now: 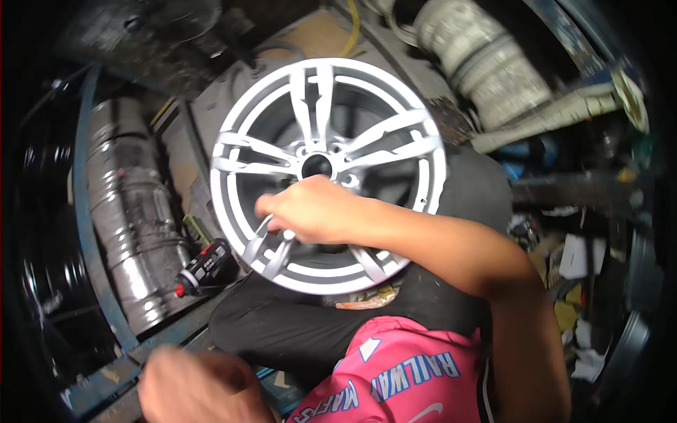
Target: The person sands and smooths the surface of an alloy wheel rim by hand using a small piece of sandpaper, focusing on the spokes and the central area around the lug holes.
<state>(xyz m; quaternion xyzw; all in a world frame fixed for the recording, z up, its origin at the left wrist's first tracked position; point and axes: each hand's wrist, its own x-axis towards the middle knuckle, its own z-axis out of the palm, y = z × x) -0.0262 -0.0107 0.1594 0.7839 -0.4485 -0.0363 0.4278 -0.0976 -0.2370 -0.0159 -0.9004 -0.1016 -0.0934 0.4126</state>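
Wheel [319, 149], silver: lying face up, near edge sitting by the person's legs [275, 326]. Right hand [310, 210]: reaching over its near-left spokes, fingers curling, no telling whether pinching. Left hand [201, 384]: hovering apart, fingers blurring, indistinct. Bottle [206, 263], black: lying beyond the wheel's left edge.

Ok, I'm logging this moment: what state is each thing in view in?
Silver spoked metal wheel: face up, no tyre.
Black cylindrical bottle with red tip: tilted; closure unclear.
Shiny silver metal cylinders: lined up end to end.
Right hand: bent over the wheel's spokes; grip unclear.
Left hand: off the wheel, blurred.
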